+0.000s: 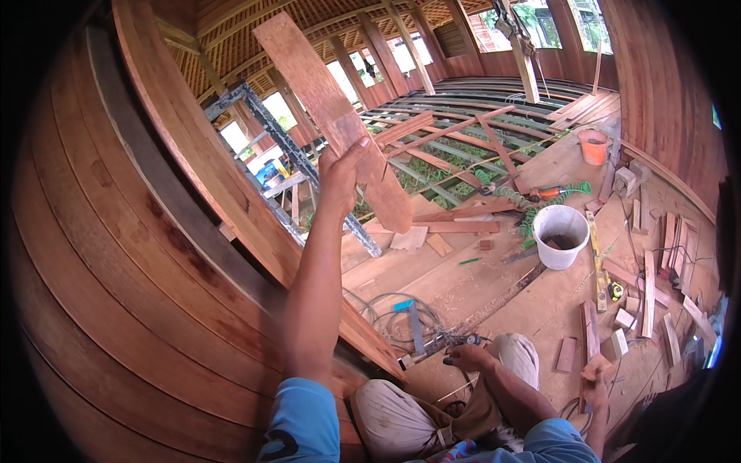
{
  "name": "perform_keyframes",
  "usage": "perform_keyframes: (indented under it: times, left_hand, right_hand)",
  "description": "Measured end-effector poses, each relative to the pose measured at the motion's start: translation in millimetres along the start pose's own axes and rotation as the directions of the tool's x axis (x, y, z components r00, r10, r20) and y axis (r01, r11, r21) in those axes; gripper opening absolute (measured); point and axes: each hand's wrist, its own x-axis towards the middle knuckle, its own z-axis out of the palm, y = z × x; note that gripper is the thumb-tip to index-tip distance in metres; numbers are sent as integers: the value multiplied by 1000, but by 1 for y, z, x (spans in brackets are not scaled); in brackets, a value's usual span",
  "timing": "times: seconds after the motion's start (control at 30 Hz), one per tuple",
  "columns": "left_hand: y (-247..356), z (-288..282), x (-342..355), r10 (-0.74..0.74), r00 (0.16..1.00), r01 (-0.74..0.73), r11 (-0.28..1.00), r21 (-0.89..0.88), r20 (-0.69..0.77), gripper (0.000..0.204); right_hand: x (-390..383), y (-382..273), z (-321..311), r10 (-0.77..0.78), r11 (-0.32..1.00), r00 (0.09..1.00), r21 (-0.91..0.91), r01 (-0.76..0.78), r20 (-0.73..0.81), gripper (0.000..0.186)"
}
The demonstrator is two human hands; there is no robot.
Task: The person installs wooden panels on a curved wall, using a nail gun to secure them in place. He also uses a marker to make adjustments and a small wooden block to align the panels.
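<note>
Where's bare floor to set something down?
Floor between the white bucket, yellow level and right knee; also between the orange bucket and green hose. Crowded: right of the level, with wood offcuts, and around the right hand and nearby tool.

Short blue sleeves point(307, 409) (a dark curved marking point(289, 442) on the left one) and pale beige trousers point(394, 415).

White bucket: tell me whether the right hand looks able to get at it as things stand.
Probably yes, with a forward lean: mostly open floor shows between the right hand and the white bucket, nothing tall blocking it.
</note>
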Motion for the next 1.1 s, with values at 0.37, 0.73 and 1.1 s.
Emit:
perform_keyframes:
  times: [0.37,0.73,1.1]
  left_hand:
    - [-24,1,-27,-92,995,91,996,24,28,20]
    - [-42,0,-43,-132,990,130,991,36,46,20]
    - [-66,16,-56,-212,974,215,976,-25,76,24]
  right_hand:
    - [1,0,-1,26,999,1000,26,-26,16,50]
    - [3,0,1,0,1000,1000,-4,0,18,48]
    - [2,-1,-12,-69,947,983,299,117,-167,36]
